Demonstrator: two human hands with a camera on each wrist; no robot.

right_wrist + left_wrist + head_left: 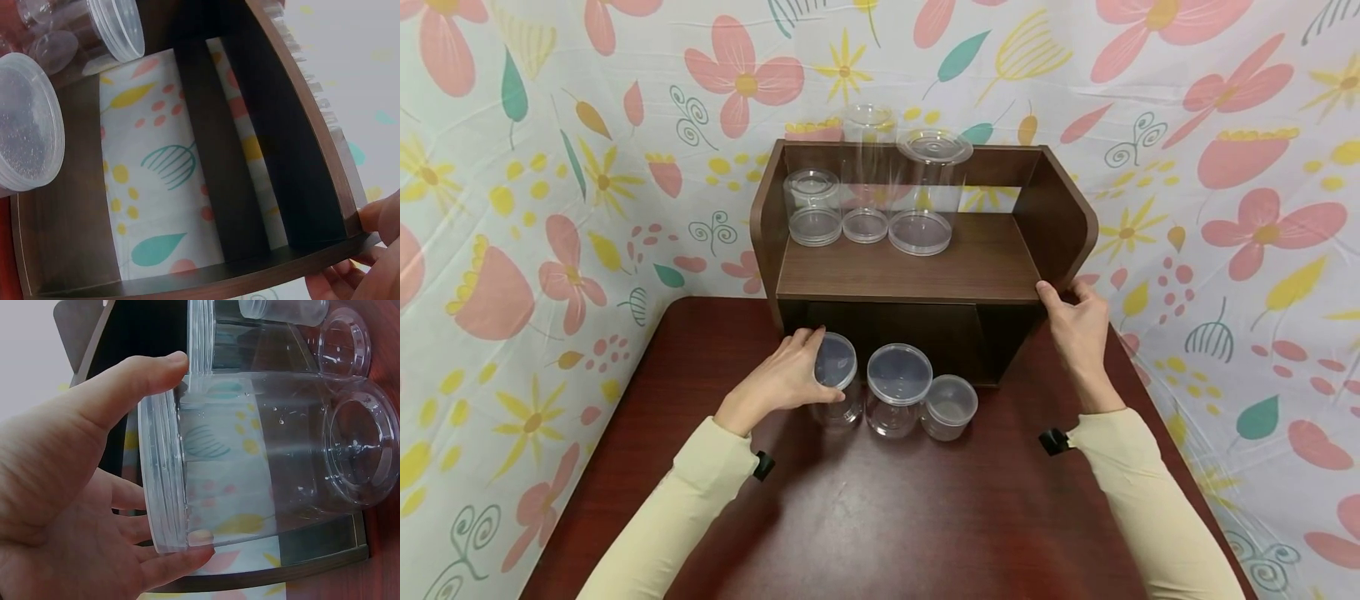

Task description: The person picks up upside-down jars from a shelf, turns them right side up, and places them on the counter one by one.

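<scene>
Soft, even room light; floral cloth (1262, 250) bright. Pale glare on the tabletop (865, 517), dim shadow beside the left sleeve (692, 492). Shelf unit (917, 275) nearly black in its lower compartment (917, 325). Glints on the clear jar (275, 444). Wrist views hazier, cloth washing out pale. Head view stretches toward its edges.

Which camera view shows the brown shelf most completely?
The head view, because the brown shelf appears whole from side to side, with both levels. The left wrist view shows only parts, behind and beside the clear jar; the right wrist view shows its inside closely, cropped by the frame.
</scene>
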